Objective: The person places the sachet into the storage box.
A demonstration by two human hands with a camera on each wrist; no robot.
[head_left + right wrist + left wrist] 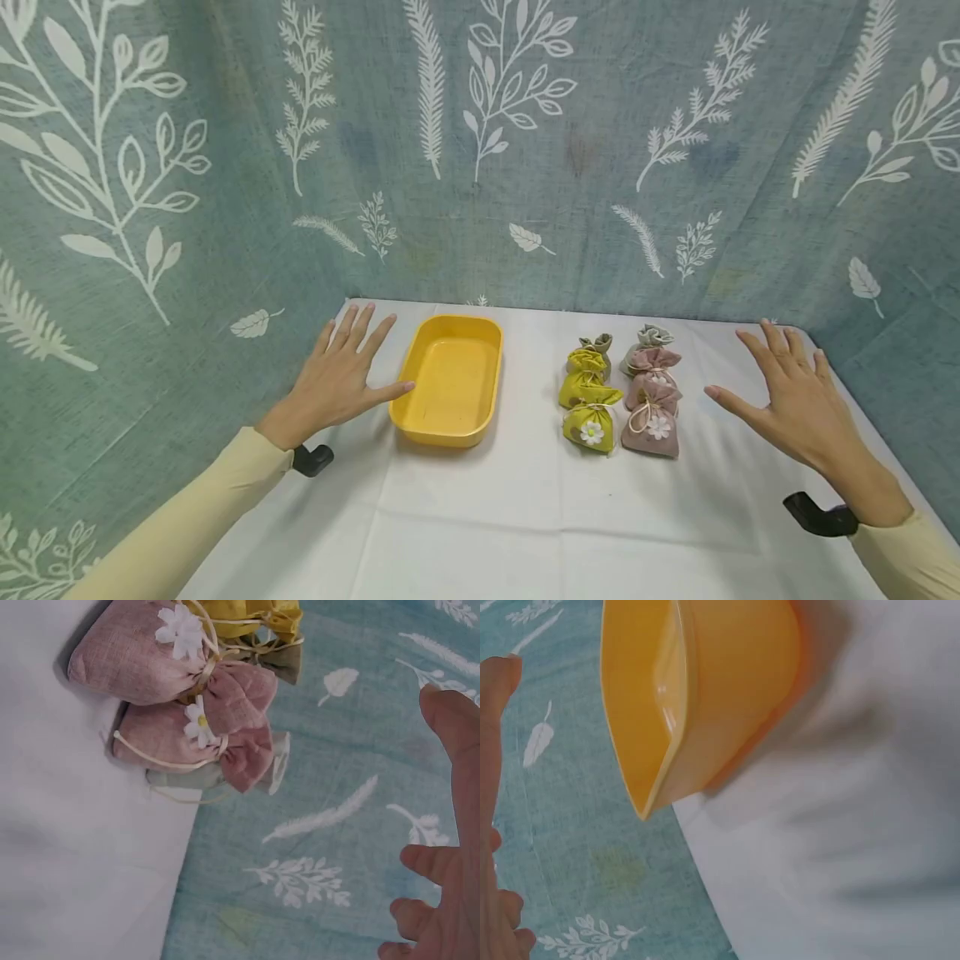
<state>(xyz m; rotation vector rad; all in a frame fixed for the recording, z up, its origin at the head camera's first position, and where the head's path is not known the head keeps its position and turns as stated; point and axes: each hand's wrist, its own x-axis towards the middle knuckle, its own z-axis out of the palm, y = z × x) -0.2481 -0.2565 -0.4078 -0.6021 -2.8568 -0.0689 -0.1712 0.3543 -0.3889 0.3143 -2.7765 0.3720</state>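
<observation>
My left hand (330,383), fingers spread, hovers at the left side of a yellow plastic tub (450,379) and holds nothing. In the left wrist view the tub's outer wall (735,690) shows close by, apart from the thumb (501,679). On the right my other hand (802,400) is also spread and bare, to the right of several small drawstring pouches. Two rows of them stand together: a yellow-green pouch (588,425) with a white flower in front of others, and a pink pouch (651,427) beside it. Behind them are a grey-brown pouch (600,343) and a pale grey-green one (654,336).
A white cloth (510,517) covers the table under everything. Teal curtains (525,208) with white leaf prints close off the back and both sides. Black wrist mounts (817,515) sit below each hand.
</observation>
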